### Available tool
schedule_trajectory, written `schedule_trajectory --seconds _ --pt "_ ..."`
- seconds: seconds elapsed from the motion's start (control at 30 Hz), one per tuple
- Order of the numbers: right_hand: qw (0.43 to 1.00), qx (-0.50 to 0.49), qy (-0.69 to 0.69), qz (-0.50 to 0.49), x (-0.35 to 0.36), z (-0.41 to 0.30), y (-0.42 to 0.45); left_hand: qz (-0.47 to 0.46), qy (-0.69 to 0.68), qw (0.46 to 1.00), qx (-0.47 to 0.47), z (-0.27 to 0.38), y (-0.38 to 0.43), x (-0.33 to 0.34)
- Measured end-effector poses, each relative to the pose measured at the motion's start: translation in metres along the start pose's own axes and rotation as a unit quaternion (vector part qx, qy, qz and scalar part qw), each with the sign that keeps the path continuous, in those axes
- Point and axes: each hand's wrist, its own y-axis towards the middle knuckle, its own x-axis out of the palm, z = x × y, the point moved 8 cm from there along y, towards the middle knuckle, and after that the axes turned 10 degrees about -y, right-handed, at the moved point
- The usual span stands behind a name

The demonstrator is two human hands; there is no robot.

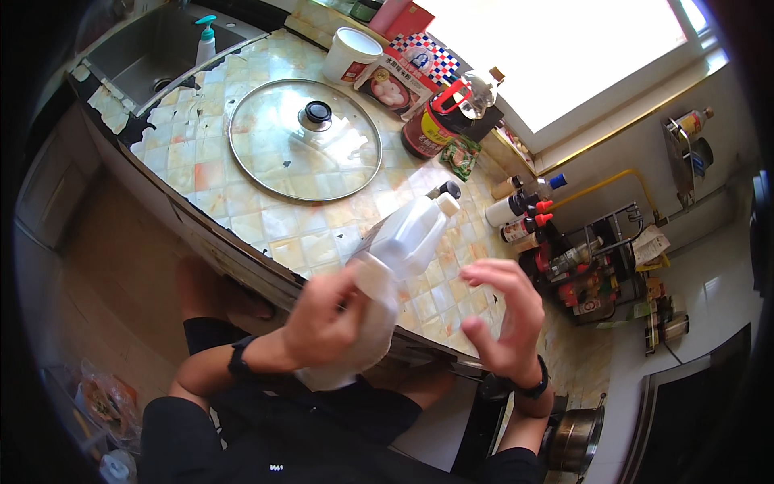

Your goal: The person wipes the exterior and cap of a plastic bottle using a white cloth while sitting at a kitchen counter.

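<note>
My left hand [320, 323] grips a pale cloth [378, 296], which hangs down over the counter's front edge, blurred by motion. Empty and with fingers curved apart, my right hand [508, 317] is raised at the right of the cloth. Just beyond both hands a white plastic jug [405, 236] with a moulded handle and a cream cap stands on the tile-patterned counter [284, 224]. The cloth overlaps the jug's near side in the picture; whether they touch I cannot tell. Behind the jug shows a black-capped bottle [448, 189], mostly hidden.
A round glass lid [272, 145] lies left of the jug. Along the window stand a white tub [347, 57], a food packet [390, 88] and a dark red-handled jug [426, 130]. Sauce bottles [514, 209] line the right. A sink [145, 54] is far left; a metal pot [574, 438] sits lower right.
</note>
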Motion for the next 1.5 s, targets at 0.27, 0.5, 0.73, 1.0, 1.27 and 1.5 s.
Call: schedule_trajectory --seconds 0.27,0.5,0.73,1.0,1.27,1.5 --pt "0.972 0.219 -0.086 -0.017 0.062 0.074 -0.007 0.113 -0.085 0.987 0.071 -0.007 0.05 -0.039" --pt "0.982 0.177 0.064 -0.037 0.094 0.1 0.007 -0.091 0.075 0.993 -0.023 -0.071 0.096 0.019" --pt "0.99 0.112 0.057 -0.065 0.1 0.116 0.015 -0.047 0.231 0.971 -0.031 -0.059 0.114 0.019" --pt "0.996 0.06 0.036 -0.054 0.098 0.119 0.022 0.012 0.298 0.954 0.016 -0.041 0.111 0.018" --pt "0.992 0.036 0.101 -0.071 0.106 0.138 0.02 0.009 0.344 0.939 0.023 -0.069 0.11 -0.019" --pt "0.98 0.037 0.191 -0.049 0.117 0.151 0.012 0.013 -0.04 0.999 -0.006 -0.067 0.101 -0.021"
